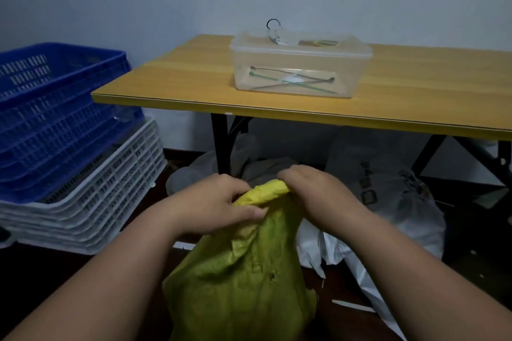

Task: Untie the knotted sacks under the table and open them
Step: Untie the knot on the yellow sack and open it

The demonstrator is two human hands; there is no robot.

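Yellow sack (243,279) stands on the dark floor in front of the table (415,97), its gathered neck twisted at the top. The left hand (219,202) grips the neck with curled fingers and thumb; the right hand (310,185) pinches the end of the twist. Grey sacks (388,174) lie under the table; dark printing on one is too blurred to read. A clear box (299,63) sits on the table. Blue crates (55,119) rest on white crates (97,202) at left.
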